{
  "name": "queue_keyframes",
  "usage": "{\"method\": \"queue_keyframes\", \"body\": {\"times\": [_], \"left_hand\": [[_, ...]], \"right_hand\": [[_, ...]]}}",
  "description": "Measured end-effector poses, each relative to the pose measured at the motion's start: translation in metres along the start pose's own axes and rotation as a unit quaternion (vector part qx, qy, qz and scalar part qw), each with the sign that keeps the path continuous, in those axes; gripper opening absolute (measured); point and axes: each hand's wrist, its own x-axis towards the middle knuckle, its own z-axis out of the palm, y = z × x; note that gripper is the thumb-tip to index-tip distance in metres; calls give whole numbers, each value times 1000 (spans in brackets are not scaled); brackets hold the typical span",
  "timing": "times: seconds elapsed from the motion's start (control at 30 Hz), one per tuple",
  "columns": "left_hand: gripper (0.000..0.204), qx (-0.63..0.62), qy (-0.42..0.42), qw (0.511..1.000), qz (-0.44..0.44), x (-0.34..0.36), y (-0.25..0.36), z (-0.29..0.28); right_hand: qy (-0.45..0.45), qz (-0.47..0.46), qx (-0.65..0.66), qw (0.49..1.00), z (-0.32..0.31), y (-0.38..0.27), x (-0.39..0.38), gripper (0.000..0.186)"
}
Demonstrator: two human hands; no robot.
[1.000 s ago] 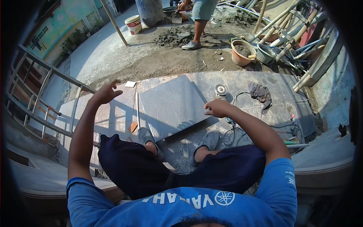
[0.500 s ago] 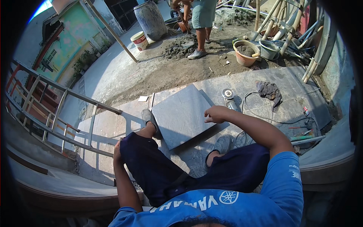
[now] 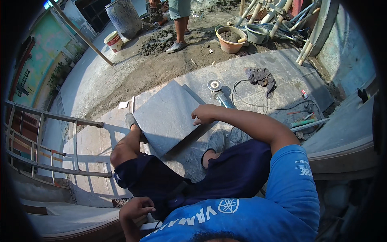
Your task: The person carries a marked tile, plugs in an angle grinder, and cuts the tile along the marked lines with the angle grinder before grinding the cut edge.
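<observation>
A stack of large grey floor tiles (image 3: 167,117) lies between my feet, the top one turned against the ones below. My right hand (image 3: 203,114) hangs over the tiles' right edge with its fingers curled inward; whatever they may hold is hidden. By my left thigh is my left hand (image 3: 138,207), fingers loosely bent and thumb apart, with nothing seen in it. The dark blue shorts (image 3: 147,173) are drawn up above my left knee. An angle grinder (image 3: 221,98) with a round disc rests on the floor just beyond my right hand.
A grey rag (image 3: 261,76) and a cable (image 3: 278,108) lie right of the grinder. An orange bucket of mortar (image 3: 230,45) and a dark bucket (image 3: 257,35) stand farther off. Another person's legs (image 3: 179,30) are by a mortar heap (image 3: 157,42). A metal ladder-like frame (image 3: 74,143) lies left.
My left hand has moved from the left knee back toward my body, and that trouser leg is now above the knee. The view has shifted right; my right hand still hovers by the tiles.
</observation>
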Motion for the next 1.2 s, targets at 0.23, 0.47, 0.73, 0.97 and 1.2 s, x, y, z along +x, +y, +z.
{"method": "queue_keyframes", "body": {"times": [0.23, 0.47, 0.73, 0.97, 1.2], "left_hand": [[43, 30, 542, 824, 162, -32, -3, -18], [21, 113, 604, 778, 130, 23, -37, 5], [23, 276, 115, 952, -59, -29, 7, 73], [39, 31, 202, 878, 433, 56, 135, 42], [45, -156, 108, 881, 433, 214, 160, 74]], "right_hand": [[-35, 10, -26, 999, -3, -5, -4, 47], [-10, 13, -20, 1000, -7, -3, -5, 47], [23, 42, 2, 999, -27, 31, -21, 51], [-29, 210, 362, 908, -51, 41, -137, 70], [323, -2, 653, 685, 93, -16, -266, 70]]}}
